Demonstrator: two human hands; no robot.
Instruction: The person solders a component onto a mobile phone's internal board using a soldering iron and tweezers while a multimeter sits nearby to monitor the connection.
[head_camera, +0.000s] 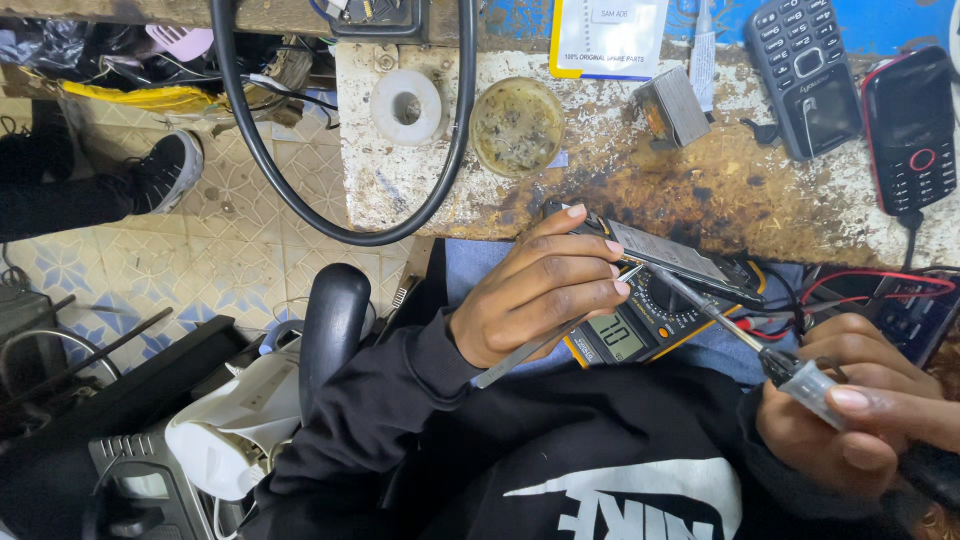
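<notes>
Left hand (535, 290) closed round a slim circuit board (672, 255) and a pair of tweezers (545, 345), thumb and fingers pinching both. Board held just above a yellow-edged multimeter (640, 325) resting on the lap, near the close edge of the counter (600, 190). Right hand (850, 400) wrapped shut on a soldering iron (760, 345), its thin tip angled up and left to the board's underside; touching or just short of it, hard to tell from here. Red and black leads (850, 285) trailing right of the meter. On the stained counter beyond: a round dish of residue (516, 125), a white tape roll (405, 105) to its left, a small grey block (675, 105) to its right, and two keypad phones (860, 100) at far right. Black cable (340, 225) looping off the counter's left edge over tiled floor (230, 240).
</notes>
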